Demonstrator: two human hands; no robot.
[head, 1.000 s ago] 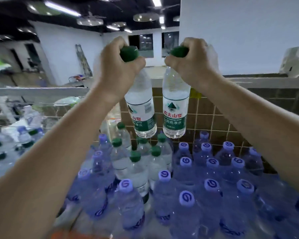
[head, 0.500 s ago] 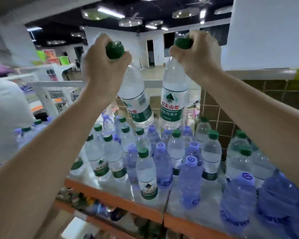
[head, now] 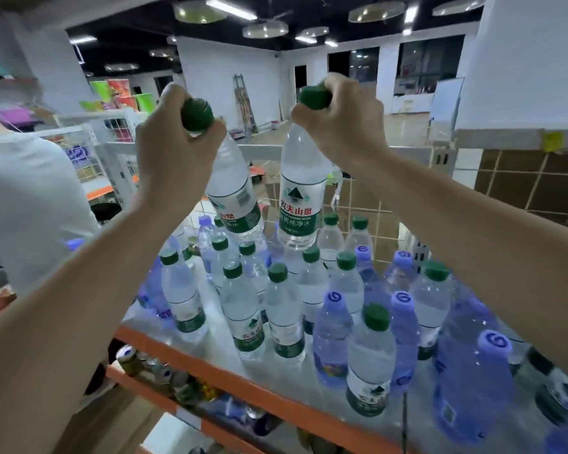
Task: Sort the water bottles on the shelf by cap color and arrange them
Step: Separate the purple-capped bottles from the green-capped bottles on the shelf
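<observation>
1. My left hand (head: 174, 152) grips one clear green-capped bottle (head: 233, 191) by its neck, tilted; my right hand (head: 345, 126) grips a second (head: 297, 204), hanging upright.
2. Both hang above the shelf (head: 217, 371).
3. Below stand green-capped bottles (head: 284, 309) towards the left edge and blue-capped bottles (head: 332, 335) towards the right, too crowded for me to count.

cans (head: 138, 358) on lower shelf; ladder (head: 243, 103) against far wall.
</observation>
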